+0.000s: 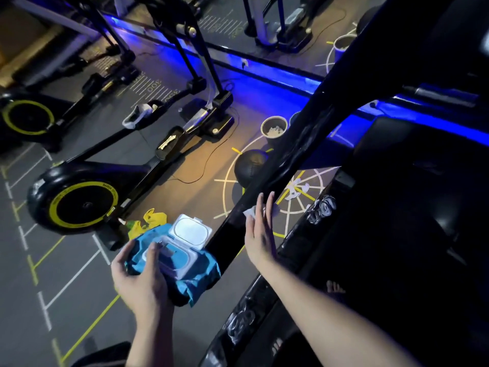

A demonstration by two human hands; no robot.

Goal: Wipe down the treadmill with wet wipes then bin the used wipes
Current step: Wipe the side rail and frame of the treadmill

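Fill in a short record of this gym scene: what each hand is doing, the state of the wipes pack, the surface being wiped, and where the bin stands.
Left hand: grips the wipes pack
Pack state: blue, lid flipped open
Right hand: fingers straight, pressing a white wipe
Surface wiped: black treadmill rail
Bin: beyond the rail, crumpled white pieces inside
Nearby: black ball in front of the bin

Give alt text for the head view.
Right hand presses a white wipe flat against the treadmill's black rail. Left hand grips a blue wet-wipe pack, lid open. Exercise bikes stand on the gym floor beyond.
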